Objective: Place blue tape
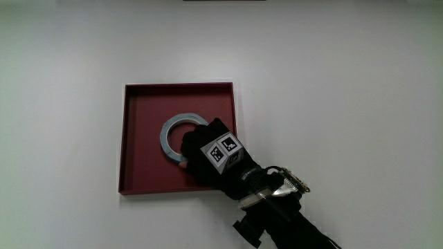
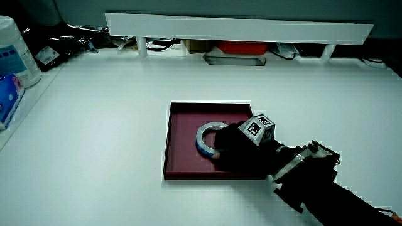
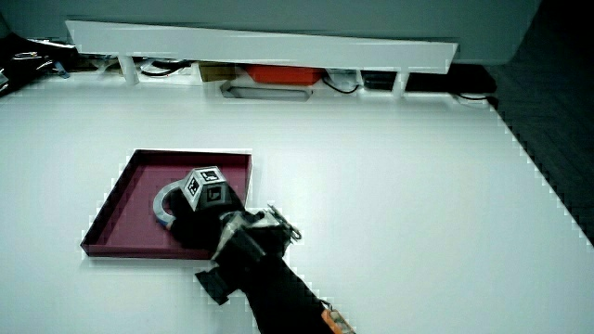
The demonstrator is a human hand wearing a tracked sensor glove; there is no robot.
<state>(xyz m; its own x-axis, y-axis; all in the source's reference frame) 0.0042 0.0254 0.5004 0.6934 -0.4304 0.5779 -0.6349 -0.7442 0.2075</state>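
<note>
A blue tape ring [image 1: 173, 128] lies in a dark red square tray [image 1: 142, 104], in the part of it nearer to the person. The gloved hand [image 1: 204, 155], with its patterned cube [image 1: 221, 152] on the back, reaches into the tray. Its fingers curl over the ring's nearer edge and hide that part. In both side views the tape [image 2: 206, 133] [image 3: 165, 202] sits low in the tray [image 2: 182, 125] [image 3: 125, 199] with the hand [image 2: 235, 150] [image 3: 200, 223] closed on its rim. The forearm runs from the tray toward the person.
A low white partition [image 2: 239, 28] stands farther from the person than the tray, with a red object [image 2: 242, 47] and cables under it. A white container [image 2: 12, 50] stands at the table's edge. White tabletop [image 1: 332, 83] surrounds the tray.
</note>
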